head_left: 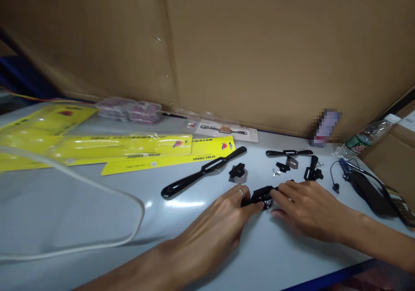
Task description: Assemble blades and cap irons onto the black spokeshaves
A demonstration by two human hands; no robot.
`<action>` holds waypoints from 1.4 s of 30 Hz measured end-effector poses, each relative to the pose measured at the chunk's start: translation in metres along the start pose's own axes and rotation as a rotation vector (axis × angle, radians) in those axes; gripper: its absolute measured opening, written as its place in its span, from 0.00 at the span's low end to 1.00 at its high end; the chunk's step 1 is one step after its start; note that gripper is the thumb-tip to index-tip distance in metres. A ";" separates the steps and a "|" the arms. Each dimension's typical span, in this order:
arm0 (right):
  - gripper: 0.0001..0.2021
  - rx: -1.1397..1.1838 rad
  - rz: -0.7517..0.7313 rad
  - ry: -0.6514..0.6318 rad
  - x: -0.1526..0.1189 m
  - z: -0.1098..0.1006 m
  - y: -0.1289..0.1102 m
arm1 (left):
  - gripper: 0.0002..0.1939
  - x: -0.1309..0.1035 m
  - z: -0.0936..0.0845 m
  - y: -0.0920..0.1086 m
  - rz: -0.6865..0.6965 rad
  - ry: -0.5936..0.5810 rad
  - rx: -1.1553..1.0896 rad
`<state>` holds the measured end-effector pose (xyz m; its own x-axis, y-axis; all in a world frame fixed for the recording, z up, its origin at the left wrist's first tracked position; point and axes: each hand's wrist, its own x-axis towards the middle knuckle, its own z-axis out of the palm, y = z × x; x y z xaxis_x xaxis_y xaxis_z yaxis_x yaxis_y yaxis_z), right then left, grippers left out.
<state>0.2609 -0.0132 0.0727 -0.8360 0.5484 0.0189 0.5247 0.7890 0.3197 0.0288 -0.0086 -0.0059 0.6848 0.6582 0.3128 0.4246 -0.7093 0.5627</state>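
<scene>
The yellow card (168, 161) reads "SPOKE SHAVE", upside down.

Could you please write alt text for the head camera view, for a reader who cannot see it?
A person's left hand and right hand hold a black tool at a pale table, near a long black frame, yellow SPOKE SHAVE cards and a plastic bottle; cardboard stands behind.
</scene>
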 end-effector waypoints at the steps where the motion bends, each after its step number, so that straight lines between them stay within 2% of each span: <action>1: 0.10 -0.040 -0.049 -0.002 0.001 0.000 0.000 | 0.29 0.000 0.000 0.000 0.005 0.011 -0.002; 4: 0.10 -0.044 -0.102 -0.051 0.009 0.004 -0.005 | 0.27 0.001 -0.002 0.002 0.027 0.042 0.011; 5: 0.10 0.009 -0.049 -0.069 0.012 0.006 -0.007 | 0.27 0.001 -0.002 0.002 0.027 0.038 0.013; 9: 0.15 0.415 0.342 -0.131 0.020 0.012 -0.011 | 0.28 0.001 -0.004 0.002 0.020 0.017 0.004; 11: 0.20 0.520 0.399 -0.147 0.020 0.010 -0.007 | 0.29 0.000 -0.003 0.001 0.027 0.024 0.007; 13: 0.17 0.449 0.333 -0.110 0.016 0.003 -0.001 | 0.31 0.000 -0.003 0.001 0.022 0.022 0.008; 16: 0.07 0.175 0.096 -0.031 0.008 -0.006 0.007 | 0.31 0.000 -0.003 0.002 0.000 -0.008 0.011; 19: 0.07 -0.030 -0.130 -0.025 0.006 -0.009 0.009 | 0.29 0.002 -0.003 0.003 -0.005 -0.008 0.016; 22: 0.08 -0.066 -0.189 -0.038 0.009 -0.005 0.004 | 0.26 0.002 -0.001 0.002 0.018 0.026 0.021; 24: 0.08 0.004 -0.088 -0.061 0.011 0.001 -0.001 | 0.26 0.002 -0.001 0.002 0.017 0.026 0.005; 29: 0.11 0.389 0.341 -0.141 0.016 0.014 -0.015 | 0.29 -0.002 -0.003 0.002 0.012 0.006 -0.032; 32: 0.18 0.573 0.448 -0.172 0.016 0.015 -0.012 | 0.30 -0.002 -0.004 0.002 0.006 0.004 -0.009; 34: 0.15 0.552 0.395 -0.134 0.013 0.010 -0.005 | 0.30 -0.001 -0.004 0.002 0.000 -0.002 -0.014; 37: 0.06 0.320 0.147 -0.023 0.007 0.002 0.005 | 0.29 -0.001 -0.002 0.002 -0.006 -0.008 -0.026; 39: 0.07 0.118 -0.037 0.011 0.004 -0.001 0.009 | 0.28 -0.001 -0.002 0.002 -0.021 -0.020 -0.025; 42: 0.08 -0.085 -0.192 0.028 0.002 -0.001 0.011 | 0.29 0.000 -0.002 0.003 -0.036 -0.032 -0.019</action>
<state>0.2647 -0.0039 0.0769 -0.9240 0.3815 -0.0240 0.3411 0.8511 0.3991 0.0283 -0.0102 -0.0029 0.6882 0.6744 0.2677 0.4381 -0.6803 0.5876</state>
